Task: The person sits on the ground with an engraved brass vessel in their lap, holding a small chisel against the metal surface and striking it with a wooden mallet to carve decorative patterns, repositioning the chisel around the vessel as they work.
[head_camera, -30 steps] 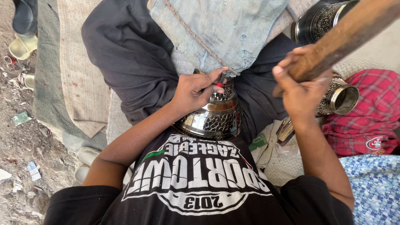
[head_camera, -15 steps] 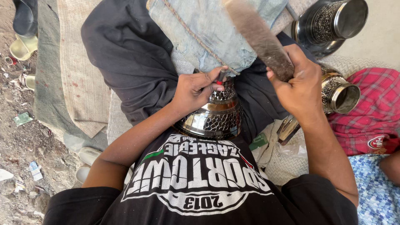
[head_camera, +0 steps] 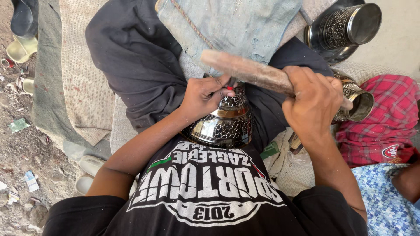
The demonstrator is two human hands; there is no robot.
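Shiny metal made up the patterned vessel (head_camera: 225,124), which sat in the person's lap, just under the left hand's fingers. The left hand (head_camera: 203,96) was bent at the wrist, with its arm coming up from the lower left. Its fingers (head_camera: 216,85) were pinched together on a small tool with a red tip (head_camera: 230,86), and the tip pressed on the top of the vessel. The right hand (head_camera: 313,102) was up higher, to the right of those fingers. Its fingers were wrapped tight around a wooden mallet (head_camera: 245,71). The mallet lay tilted, with its far end above the pinched fingers and the small tool. A second metal pot (head_camera: 356,102) lay on its side just past the right hand. A taller dark metal cup (head_camera: 343,28) lay further off, near a red checked cloth (head_camera: 385,122).
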